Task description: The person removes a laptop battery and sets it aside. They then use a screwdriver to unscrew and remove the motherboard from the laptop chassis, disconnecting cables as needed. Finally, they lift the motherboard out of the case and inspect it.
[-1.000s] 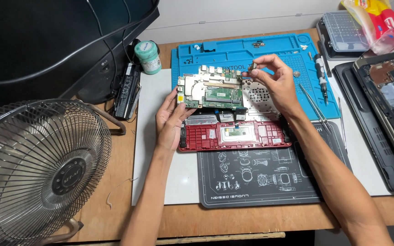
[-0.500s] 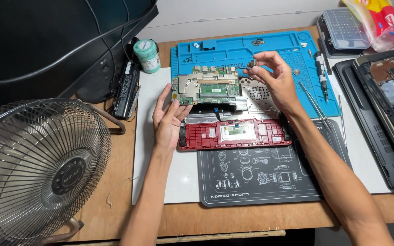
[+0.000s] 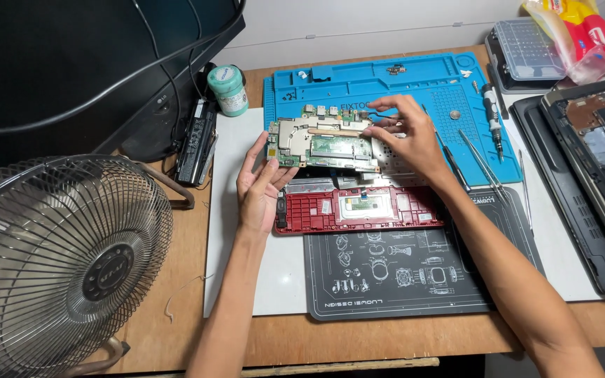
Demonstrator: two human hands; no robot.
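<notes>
A green laptop circuit board (image 3: 323,143) with a copper heat pipe and silver shields is held over the blue work mat (image 3: 386,80), just above a red laptop palm-rest shell (image 3: 358,208). My left hand (image 3: 259,187) grips the board's left edge, fingers up along the side and thumb at its lower corner. My right hand (image 3: 406,136) pinches the board's right end with fingertips curled over it. The shell lies partly on a black printed mat (image 3: 400,276).
A metal fan (image 3: 54,259) fills the lower left, with a black monitor (image 3: 71,63) behind it. Nearby sit a green tub (image 3: 227,89), a black battery pack (image 3: 194,140), a screwdriver (image 3: 493,119), tweezers (image 3: 481,164), an opened laptop chassis (image 3: 589,161) and a clear parts box (image 3: 519,42).
My left hand opened away from the board for a moment and now grips its left edge again. The right hand stayed on the right end, and the board barely moved.
</notes>
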